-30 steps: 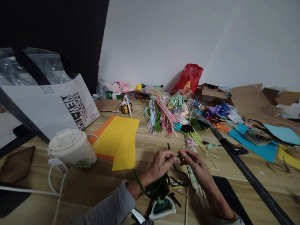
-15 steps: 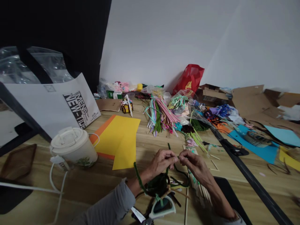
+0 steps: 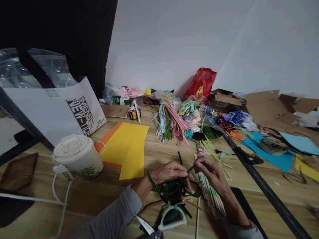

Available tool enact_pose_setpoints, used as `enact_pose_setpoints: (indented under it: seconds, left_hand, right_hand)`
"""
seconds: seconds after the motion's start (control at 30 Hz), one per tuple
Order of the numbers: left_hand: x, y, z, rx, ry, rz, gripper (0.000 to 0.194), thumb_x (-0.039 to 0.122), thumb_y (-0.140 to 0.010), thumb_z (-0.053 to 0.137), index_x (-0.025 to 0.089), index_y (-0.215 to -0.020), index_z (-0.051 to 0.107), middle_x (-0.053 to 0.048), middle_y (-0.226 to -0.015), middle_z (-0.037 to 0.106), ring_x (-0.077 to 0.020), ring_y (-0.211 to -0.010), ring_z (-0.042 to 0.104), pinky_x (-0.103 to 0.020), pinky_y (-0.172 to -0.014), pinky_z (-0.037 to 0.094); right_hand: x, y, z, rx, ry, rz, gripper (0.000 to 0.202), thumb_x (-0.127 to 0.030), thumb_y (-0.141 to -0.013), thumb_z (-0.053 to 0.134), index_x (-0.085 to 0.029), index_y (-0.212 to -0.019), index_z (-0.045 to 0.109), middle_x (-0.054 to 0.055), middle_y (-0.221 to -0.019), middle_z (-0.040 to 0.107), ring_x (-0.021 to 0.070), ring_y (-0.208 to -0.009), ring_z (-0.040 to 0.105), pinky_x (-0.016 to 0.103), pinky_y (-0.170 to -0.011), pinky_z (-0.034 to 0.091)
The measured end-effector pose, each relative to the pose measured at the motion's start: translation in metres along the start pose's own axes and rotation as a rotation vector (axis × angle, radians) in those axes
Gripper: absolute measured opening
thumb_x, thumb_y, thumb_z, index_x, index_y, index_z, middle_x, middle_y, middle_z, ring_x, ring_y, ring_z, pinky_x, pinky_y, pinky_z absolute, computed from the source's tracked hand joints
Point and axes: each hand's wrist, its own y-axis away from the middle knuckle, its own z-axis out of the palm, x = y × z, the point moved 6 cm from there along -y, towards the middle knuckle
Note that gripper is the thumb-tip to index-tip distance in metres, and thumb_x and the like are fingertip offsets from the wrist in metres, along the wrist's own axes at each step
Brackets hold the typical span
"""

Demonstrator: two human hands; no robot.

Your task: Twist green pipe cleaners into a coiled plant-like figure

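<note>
1. Head view: your two hands are close together above the desk, near its front edge, over a dark green bundle.
2. Your right hand has thumb and fingers pinched on the upper end of a short green fuzzy stem, which slants down toward your left hand.
3. Your left hand has its fingers stretched out to the stem's lower end, thumb below; whether they grip it, I cannot tell.
4. Below your left hand, the bundle has one long stem sticking up beside your wrist and a dark loop curving out toward the right.
5. Scissors with a pale handle lie just in front of the bundle, partly hidden. Wooden sticks lie beside and under your right forearm.
6. Yellow paper overlaps orange paper to the left, with a lidded cup nearby and a white bag behind it.
7. Beyond your hands is a heap of colourful fuzzy stems; a red bag stands behind, against the wall.
</note>
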Motion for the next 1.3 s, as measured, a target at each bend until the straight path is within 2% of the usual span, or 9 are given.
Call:
enact_pose_setpoints:
  seconds: [0.1,0.23,0.33,0.47,0.57,0.67,0.8,1.13,1.3]
  left_hand:
    - [-0.003,0.001,0.001,-0.067,0.042,-0.022,0.043,0.047,-0.074,0.066,0.01,-0.094,0.066,-0.01,-0.081,0.07,-0.0159,-0.067,0.063,-0.026,-0.067,0.046]
    - [-0.008,-0.003,-0.004,-0.037,-0.048,-0.029,0.04,0.048,-0.073,0.067,0.011,-0.088,0.067,-0.008,-0.079,0.07,-0.0155,-0.067,0.063,-0.027,-0.068,0.047]
    - [-0.005,-0.005,-0.013,0.085,-0.336,0.004,0.038,0.047,-0.078,0.062,0.011,-0.085,0.067,-0.005,-0.078,0.07,-0.0144,-0.067,0.062,-0.024,-0.066,0.045]
    - [0.008,-0.002,-0.018,0.36,-0.904,0.055,0.027,0.034,-0.085,0.052,0.013,-0.076,0.066,-0.002,-0.071,0.067,-0.0122,-0.065,0.057,-0.021,-0.062,0.039]
    - [0.015,0.004,-0.011,0.543,-1.247,0.074,0.026,0.027,-0.089,0.044,0.015,-0.079,0.066,-0.005,-0.072,0.065,-0.0157,-0.068,0.057,-0.025,-0.067,0.039]
    - [0.016,0.007,-0.001,0.596,-1.385,0.119,0.027,0.025,-0.09,0.04,0.017,-0.087,0.066,-0.008,-0.078,0.065,-0.019,-0.074,0.058,-0.028,-0.072,0.039]
    - [0.013,0.005,-0.003,0.589,-1.271,0.155,0.024,0.026,-0.087,0.044,0.018,-0.084,0.067,-0.006,-0.073,0.065,-0.0182,-0.069,0.058,-0.026,-0.067,0.039]
    - [-0.002,-0.007,-0.027,0.427,-0.543,0.127,0.023,0.032,-0.076,0.059,0.011,-0.081,0.068,-0.004,-0.074,0.068,-0.0156,-0.07,0.06,-0.023,-0.064,0.041]
    - [0.0,-0.007,-0.033,0.502,-0.361,0.183,0.023,0.034,-0.069,0.065,0.011,-0.073,0.067,-0.002,-0.07,0.066,-0.0138,-0.067,0.057,-0.024,-0.066,0.041]
  right_hand:
    - [0.004,0.0,-0.003,0.039,-0.094,0.011,0.02,-0.038,-0.085,0.059,-0.02,-0.077,0.058,0.0,-0.073,0.055,0.0154,-0.067,0.054,0.027,-0.063,0.043]
    - [0.006,0.0,0.0,0.047,-0.114,0.024,0.021,-0.038,-0.084,0.06,-0.019,-0.075,0.058,0.0,-0.069,0.054,0.015,-0.065,0.052,0.027,-0.062,0.041]
    - [0.005,0.0,0.001,0.087,-0.055,0.023,0.024,-0.04,-0.085,0.058,-0.019,-0.072,0.055,-0.001,-0.065,0.051,0.0138,-0.062,0.048,0.026,-0.059,0.038]
    - [0.008,0.002,0.0,0.196,0.072,0.047,0.031,-0.044,-0.084,0.057,-0.019,-0.067,0.049,-0.004,-0.06,0.042,0.0121,-0.056,0.038,0.024,-0.052,0.031]
    - [0.014,0.003,0.0,0.273,0.147,0.081,0.033,-0.047,-0.084,0.055,-0.02,-0.066,0.045,-0.005,-0.057,0.037,0.0115,-0.053,0.034,0.024,-0.048,0.027]
    - [0.016,0.002,-0.001,0.311,0.169,0.098,0.035,-0.049,-0.083,0.054,-0.021,-0.065,0.044,-0.005,-0.056,0.037,0.0112,-0.051,0.033,0.024,-0.047,0.027]
    - [0.014,0.0,-0.005,0.338,0.117,0.106,0.037,-0.053,-0.08,0.055,-0.021,-0.064,0.048,-0.005,-0.054,0.038,0.0115,-0.05,0.035,0.024,-0.046,0.031]
    - [0.021,-0.004,0.001,0.291,-0.259,0.154,0.033,-0.053,-0.078,0.061,-0.02,-0.08,0.063,-0.001,-0.065,0.052,0.0146,-0.062,0.051,0.026,-0.056,0.047]
    - [0.016,-0.007,0.021,0.079,-0.158,0.136,0.031,-0.048,-0.075,0.066,-0.018,-0.077,0.065,0.002,-0.072,0.059,0.0164,-0.069,0.054,0.027,-0.06,0.046]
